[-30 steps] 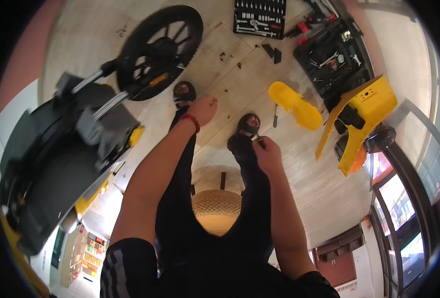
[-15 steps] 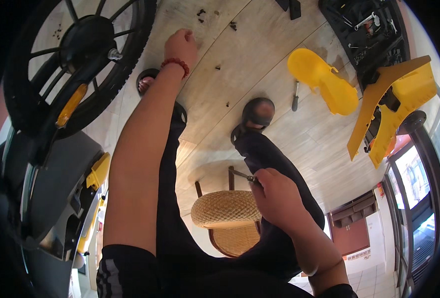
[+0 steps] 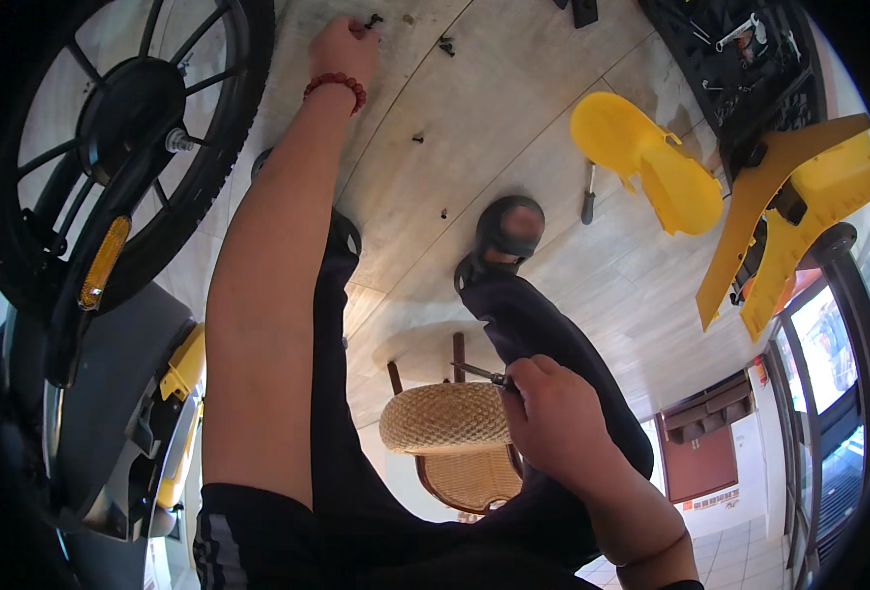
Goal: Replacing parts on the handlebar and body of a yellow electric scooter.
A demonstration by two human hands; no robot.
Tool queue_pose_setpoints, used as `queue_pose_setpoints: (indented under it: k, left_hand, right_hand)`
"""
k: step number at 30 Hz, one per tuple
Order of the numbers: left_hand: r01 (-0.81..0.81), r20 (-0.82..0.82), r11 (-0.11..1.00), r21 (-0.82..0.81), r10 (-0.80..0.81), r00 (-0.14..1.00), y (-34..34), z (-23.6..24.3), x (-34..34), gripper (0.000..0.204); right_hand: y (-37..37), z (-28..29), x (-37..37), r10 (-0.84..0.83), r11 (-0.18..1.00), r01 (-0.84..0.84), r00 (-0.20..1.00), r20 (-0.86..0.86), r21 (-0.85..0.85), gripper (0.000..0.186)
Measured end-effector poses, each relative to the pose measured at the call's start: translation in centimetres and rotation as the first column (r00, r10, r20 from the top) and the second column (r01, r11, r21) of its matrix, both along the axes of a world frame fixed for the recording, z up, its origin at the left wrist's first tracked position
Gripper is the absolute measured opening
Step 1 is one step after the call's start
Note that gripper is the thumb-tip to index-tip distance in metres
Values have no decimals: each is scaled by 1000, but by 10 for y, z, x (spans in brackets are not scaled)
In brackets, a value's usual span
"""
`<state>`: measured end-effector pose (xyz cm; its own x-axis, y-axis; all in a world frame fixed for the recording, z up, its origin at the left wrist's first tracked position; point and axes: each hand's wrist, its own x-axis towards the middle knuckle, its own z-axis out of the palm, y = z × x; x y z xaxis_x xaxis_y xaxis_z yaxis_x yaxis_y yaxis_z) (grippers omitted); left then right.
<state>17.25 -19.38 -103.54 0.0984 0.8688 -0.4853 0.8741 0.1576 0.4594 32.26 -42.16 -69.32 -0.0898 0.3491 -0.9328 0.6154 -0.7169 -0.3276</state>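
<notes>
Picking up small hardware from the floor looks to be the step in hand, judging by the head view. The left hand (image 3: pixel 345 51) is stretched forward, to the right of the black spoked wheel (image 3: pixel 130 108), with its fingertips drawn together at a small dark fastener (image 3: pixel 374 20); whether they grip it or merely touch it, I cannot tell. A cluster of dark pieces (image 3: pixel 447 45) lies near that hand, and two single screws (image 3: pixel 418 139) are scattered closer to the feet. The right hand (image 3: pixel 558 418) is curled around the handle of a slim tool (image 3: pixel 495 378), probably a screwdriver, its metal shaft pointing left in front of the woven stool (image 3: pixel 445 418). The next move seems to call for a firm fingertip pinch on the fastener and a clean lift, keeping the tool's shaft clear of the leg.
</notes>
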Motion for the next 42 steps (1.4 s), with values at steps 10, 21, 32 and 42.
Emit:
queue_pose_setpoints:
  k: [10, 21, 32, 42]
  left_hand:
    - [-211, 66, 967, -144, 222, 973, -4, -10, -15, 33]
    - [199, 83, 979, 39, -202, 976, -50, 20, -8, 22]
    - [590, 75, 799, 116, -600, 797, -20, 30, 63, 22]
    - [589, 51, 800, 116, -597, 800, -15, 10, 47, 16]
  right_hand:
    - [-4, 3, -3, -31, 999, 32, 999, -20, 40, 10]
    - [0, 7, -5, -85, 996, 86, 995, -45, 7, 9]
    - [5, 4, 3, -48, 997, 44, 997, -58, -63, 9]
    - [1, 4, -6, -123, 992, 123, 992, -36, 10, 11]
